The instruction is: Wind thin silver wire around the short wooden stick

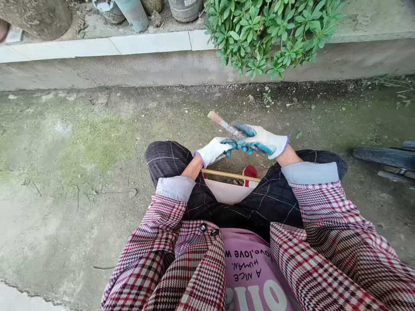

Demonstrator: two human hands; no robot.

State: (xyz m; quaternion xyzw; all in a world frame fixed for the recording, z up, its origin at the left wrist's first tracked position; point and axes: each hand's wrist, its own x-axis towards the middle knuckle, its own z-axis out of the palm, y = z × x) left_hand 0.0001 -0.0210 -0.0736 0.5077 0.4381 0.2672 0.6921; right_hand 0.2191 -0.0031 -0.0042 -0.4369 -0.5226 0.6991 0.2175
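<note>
My right hand [261, 140], in a white glove with a teal coated palm, is closed around a wooden stick wrapped with wire [231, 128]. The bare end of the stick points up and to the left, and its other end is hidden in the glove. My left hand [218, 150], gloved the same way, is close beside the right, with its fingertips pressed together near the stick. What those fingers pinch is too small to make out. Just below the hands, a thin yellowish rod [227, 174] runs across between my knees.
A red shoe [250, 172] shows between my legs. Ahead, a low concrete ledge [129, 69] carries pots [184, 9] and a leafy green bush [272, 34]. A dark wheel [385, 157] stands at the right on mossy ground [106, 138].
</note>
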